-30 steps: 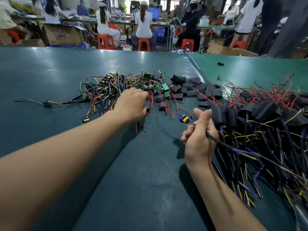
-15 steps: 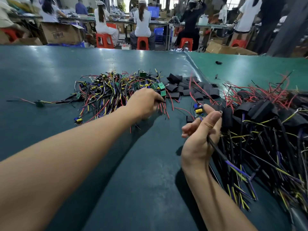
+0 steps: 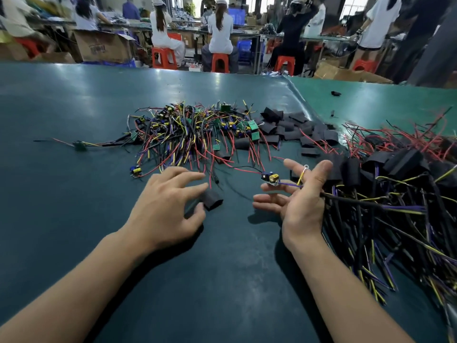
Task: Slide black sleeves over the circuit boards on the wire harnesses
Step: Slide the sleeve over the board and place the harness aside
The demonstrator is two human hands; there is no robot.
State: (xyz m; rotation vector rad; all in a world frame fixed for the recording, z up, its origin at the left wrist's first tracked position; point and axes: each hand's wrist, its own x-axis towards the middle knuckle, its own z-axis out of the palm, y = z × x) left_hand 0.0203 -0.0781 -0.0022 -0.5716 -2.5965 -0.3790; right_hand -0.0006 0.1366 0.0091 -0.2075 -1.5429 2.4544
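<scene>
Pinching sleeve (image 3: 211,199) in left hand (image 3: 166,206); right hand (image 3: 300,203), fingers apart, cradles board (image 3: 270,178) at 3 o'clock; next, thread board in

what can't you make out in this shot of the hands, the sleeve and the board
Head view only:
- Black sleeve: whether the left hand grips it; its fingers are motion-blurred.
- Circuit board: component detail too small.
- Harness cable: how the right hand holds it; the palm hides the contact.
- Finished pile: cut off by the right edge.
</scene>
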